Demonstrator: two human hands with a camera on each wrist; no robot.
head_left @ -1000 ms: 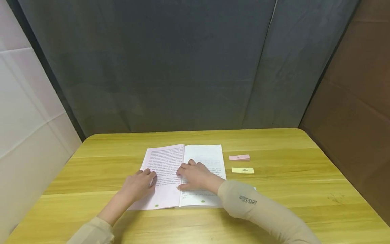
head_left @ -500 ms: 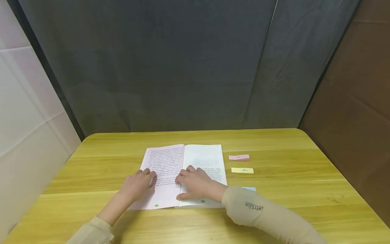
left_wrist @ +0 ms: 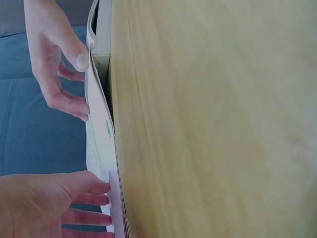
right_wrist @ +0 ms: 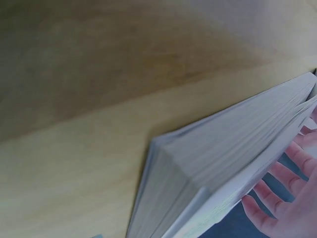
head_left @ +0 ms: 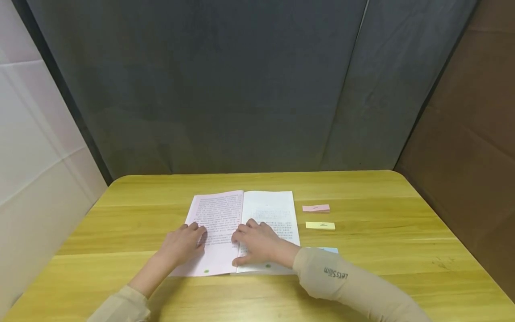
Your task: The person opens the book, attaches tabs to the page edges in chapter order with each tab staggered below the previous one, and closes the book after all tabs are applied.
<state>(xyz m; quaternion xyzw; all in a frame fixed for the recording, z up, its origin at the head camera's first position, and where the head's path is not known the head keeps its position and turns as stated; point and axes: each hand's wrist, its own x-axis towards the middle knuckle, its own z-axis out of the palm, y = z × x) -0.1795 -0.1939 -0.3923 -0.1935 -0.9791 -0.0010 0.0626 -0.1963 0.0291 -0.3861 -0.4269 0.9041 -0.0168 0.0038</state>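
L hand (head_left: 181,244) & R hand (head_left: 257,243) lay unclenched on spread bk (head_left: 267,203), prob. hefty w/ floppy pgs (head_left: 217,208), best held by outer edges (right_wrist: 233,136).

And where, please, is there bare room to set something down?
Bare table lies right of the pink slip and yellow slip, and left of the open book. Crowded: the book, under left hand and right hand, and the blue slip, partly behind the right sleeve.

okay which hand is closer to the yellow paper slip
Right. The right hand is on the white page, to the left of the yellow paper slip; the left hand is farther left, on the pink page.
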